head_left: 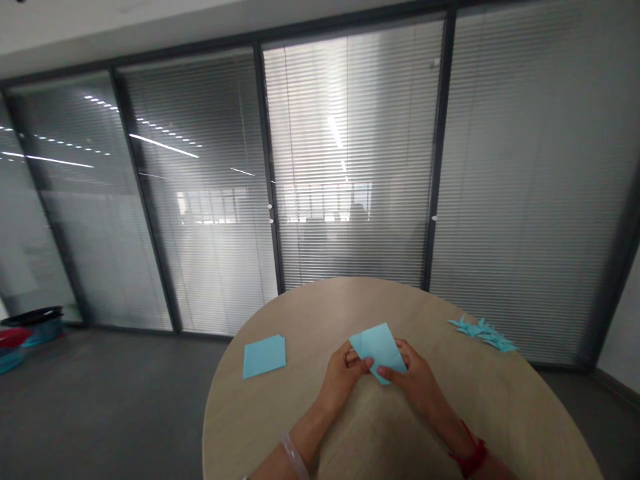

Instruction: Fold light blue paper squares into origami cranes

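Both hands hold one folded sheet of light blue paper [378,345] just above a round wooden table [320,313]. My left hand [343,373] pinches the sheet's left edge, thumb on top. My right hand [416,377] grips its lower right edge, thumb pressed on the paper. A clear bangle sits on my left wrist and a red band on my right wrist.
A small stack of flat blue sheets [265,355] lies on the table to the left. Several folded blue paper pieces [484,332] lie near the table's far right edge. Glass partitions with closed blinds [350,153] stand behind. Coloured bins [23,333] sit on the floor, far left.
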{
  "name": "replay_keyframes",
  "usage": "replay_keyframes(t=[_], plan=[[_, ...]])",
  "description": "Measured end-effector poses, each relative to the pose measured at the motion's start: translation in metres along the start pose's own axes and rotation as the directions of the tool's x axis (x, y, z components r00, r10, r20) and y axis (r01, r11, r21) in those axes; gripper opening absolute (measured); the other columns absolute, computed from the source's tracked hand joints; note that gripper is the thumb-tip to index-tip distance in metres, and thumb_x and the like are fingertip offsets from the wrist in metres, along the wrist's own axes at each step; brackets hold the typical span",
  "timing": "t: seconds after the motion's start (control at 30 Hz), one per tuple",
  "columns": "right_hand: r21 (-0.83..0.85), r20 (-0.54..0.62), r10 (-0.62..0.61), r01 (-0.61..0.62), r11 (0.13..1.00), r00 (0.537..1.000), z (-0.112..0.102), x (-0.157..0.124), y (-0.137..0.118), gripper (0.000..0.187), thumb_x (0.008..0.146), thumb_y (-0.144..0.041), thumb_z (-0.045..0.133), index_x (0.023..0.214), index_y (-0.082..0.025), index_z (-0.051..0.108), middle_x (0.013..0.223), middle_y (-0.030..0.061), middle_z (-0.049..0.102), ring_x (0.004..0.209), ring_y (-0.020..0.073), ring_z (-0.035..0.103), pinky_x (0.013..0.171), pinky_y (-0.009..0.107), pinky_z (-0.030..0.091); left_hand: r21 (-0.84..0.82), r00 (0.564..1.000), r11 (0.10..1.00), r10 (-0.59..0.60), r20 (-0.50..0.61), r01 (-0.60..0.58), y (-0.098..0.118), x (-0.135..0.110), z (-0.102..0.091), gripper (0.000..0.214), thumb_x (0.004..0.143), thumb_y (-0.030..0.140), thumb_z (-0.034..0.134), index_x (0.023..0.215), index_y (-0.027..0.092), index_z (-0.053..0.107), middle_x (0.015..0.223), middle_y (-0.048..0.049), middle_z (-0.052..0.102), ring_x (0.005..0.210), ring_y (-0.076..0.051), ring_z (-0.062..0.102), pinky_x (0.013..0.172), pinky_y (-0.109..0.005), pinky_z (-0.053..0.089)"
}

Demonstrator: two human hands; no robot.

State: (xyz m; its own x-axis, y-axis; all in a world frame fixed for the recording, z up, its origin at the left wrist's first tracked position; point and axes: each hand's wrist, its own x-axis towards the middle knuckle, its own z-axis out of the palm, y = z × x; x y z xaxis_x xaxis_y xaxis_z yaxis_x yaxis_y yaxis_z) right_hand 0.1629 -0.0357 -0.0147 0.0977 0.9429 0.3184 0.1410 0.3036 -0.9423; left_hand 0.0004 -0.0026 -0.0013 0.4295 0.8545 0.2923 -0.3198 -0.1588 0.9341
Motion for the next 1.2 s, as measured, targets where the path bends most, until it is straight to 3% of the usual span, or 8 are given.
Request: replay_keyframes(t=[0.6, 0.83, 1.0, 1.2], plan=[[-0.018, 0.061, 0.034, -0.033, 0.999, 0.998, 0.000, -0.001, -0.005, 0.046, 0.066, -0.039, 0.074, 0.102, -0.012, 0.064, 0.092, 0.0099, 0.073, 0.079, 0.0252, 0.067, 0.070, 0.032, 0.051, 0.048, 0.995, 0.998, -0.025, -0.101, 0.030, 0.000, 0.001, -0.002, 0.033, 0.060, 0.029, 0.081, 0.085, 0.011, 0.070, 0.061, -0.0014, 0.066, 0.056, -0.013, 0.058, 0.058, -0.024, 0.046], [-0.044, 0.088, 0.053, -0.049, 0.998, 0.995, -0.001, -0.002, -0.009, 0.043, 0.067, -0.040, 0.071, 0.098, -0.010, 0.067, 0.086, 0.0088, 0.072, 0.076, 0.0241, 0.065, 0.066, 0.030, 0.049, 0.002, 0.998, 0.999, -0.037, -0.048, 0.037, 0.004, -0.001, -0.001, 0.033, 0.062, 0.032, 0.081, 0.085, 0.012, 0.071, 0.073, -0.0063, 0.072, 0.066, -0.018, 0.065, 0.066, -0.028, 0.050], [-0.132, 0.096, 0.084, -0.071, 0.989, 0.992, -0.003, -0.001, -0.005, 0.037, 0.066, -0.044, 0.069, 0.080, -0.009, 0.071, 0.070, 0.0058, 0.069, 0.064, 0.0202, 0.060, 0.058, 0.027, 0.044, -0.016, 0.998, 0.999, -0.052, -0.030, 0.052, 0.007, -0.001, -0.001, 0.033, 0.061, 0.033, 0.081, 0.084, 0.011, 0.072, 0.075, -0.0075, 0.073, 0.066, -0.019, 0.066, 0.068, -0.029, 0.051], [-0.139, 0.080, 0.108, -0.096, 0.986, 0.991, -0.003, 0.001, -0.004, 0.033, 0.064, -0.042, 0.070, 0.074, -0.011, 0.071, 0.065, 0.0030, 0.066, 0.059, 0.0173, 0.056, 0.055, 0.025, 0.042, -0.059, 0.998, 0.997, -0.044, -0.038, 0.042, 0.013, -0.001, -0.005, 0.034, 0.071, 0.038, 0.074, 0.090, 0.010, 0.071, 0.084, -0.0112, 0.074, 0.075, -0.021, 0.067, 0.078, -0.034, 0.051]])
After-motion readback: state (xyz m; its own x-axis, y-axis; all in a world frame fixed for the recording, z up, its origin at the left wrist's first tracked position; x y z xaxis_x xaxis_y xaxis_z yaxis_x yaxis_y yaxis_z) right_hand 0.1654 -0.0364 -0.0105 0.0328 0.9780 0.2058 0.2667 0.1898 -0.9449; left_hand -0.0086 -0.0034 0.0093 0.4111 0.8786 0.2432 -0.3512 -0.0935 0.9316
